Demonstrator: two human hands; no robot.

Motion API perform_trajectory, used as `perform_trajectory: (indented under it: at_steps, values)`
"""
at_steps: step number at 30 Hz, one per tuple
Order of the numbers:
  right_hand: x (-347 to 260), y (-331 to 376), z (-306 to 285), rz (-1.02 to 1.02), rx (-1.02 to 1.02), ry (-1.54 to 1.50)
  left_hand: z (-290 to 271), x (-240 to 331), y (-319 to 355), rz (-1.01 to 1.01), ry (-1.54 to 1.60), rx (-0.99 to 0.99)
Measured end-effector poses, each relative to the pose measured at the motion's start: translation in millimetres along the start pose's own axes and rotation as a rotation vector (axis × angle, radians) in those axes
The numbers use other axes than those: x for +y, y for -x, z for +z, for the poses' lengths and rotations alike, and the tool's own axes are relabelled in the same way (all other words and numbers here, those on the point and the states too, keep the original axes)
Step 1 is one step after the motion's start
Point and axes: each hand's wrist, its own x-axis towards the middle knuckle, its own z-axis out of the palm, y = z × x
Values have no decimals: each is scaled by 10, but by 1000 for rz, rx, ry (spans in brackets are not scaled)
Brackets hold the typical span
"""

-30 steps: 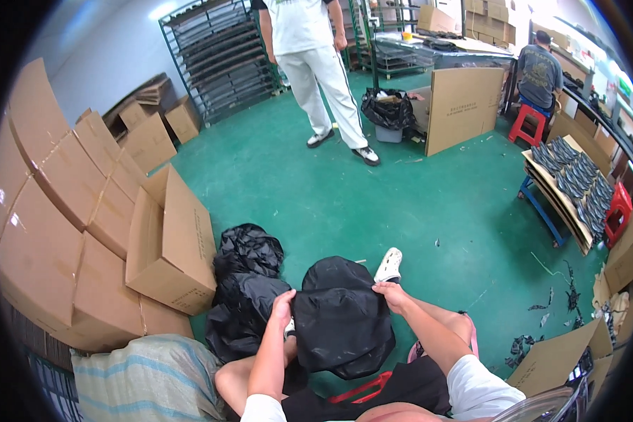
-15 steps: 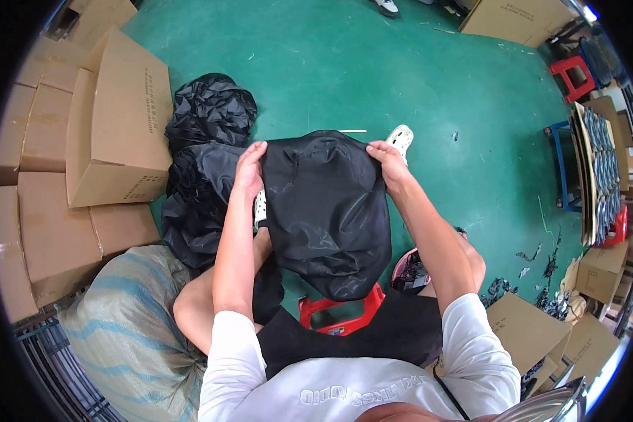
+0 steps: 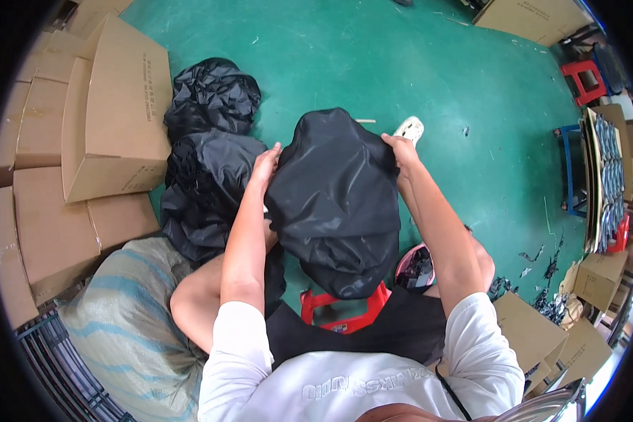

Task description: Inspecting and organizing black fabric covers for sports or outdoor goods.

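A glossy black fabric cover (image 3: pixel 336 200), puffed and wrinkled, is stretched between my two hands in front of me. My left hand (image 3: pixel 265 164) is closed on its left edge near the top. At the upper right edge, my right hand (image 3: pixel 402 150) grips it, with the thumb on the near side; the fingers behind are partly hidden. The lower part of the cover hangs over a red plastic stool (image 3: pixel 344 320) between my legs, hiding much of the stool.
Piles of crumpled black fabric (image 3: pixel 214 98) lie to the left, beside stacked cardboard boxes (image 3: pixel 119 119). A striped woven sack (image 3: pixel 130 316) bulges near my left knee. A pink bin (image 3: pixel 415 267) of dark scraps stands by my right leg. On the right is a blue cart (image 3: pixel 571 169).
The cover has billowed, its top edge rising and rounding outward. Both hands still hold it, having shifted slightly to the right.
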Motion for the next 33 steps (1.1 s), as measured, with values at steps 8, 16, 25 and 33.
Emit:
perform_trajectory:
  at_steps: [8, 16, 25, 33]
  values:
    - [637, 680, -391, -36, -89, -479, -849, -564, 1083, 35, 151, -202]
    - [1616, 1462, -609, 1, 107, 103, -12, -1182, 2089, 0, 155, -133]
    - [2153, 1426, -1061, -127, -73, -232, 655, -1212, 2668, 136, 0, -389]
    - [2161, 1844, -930, 572, -462, -316, 530, -1748, 2903, -285, 274, -256]
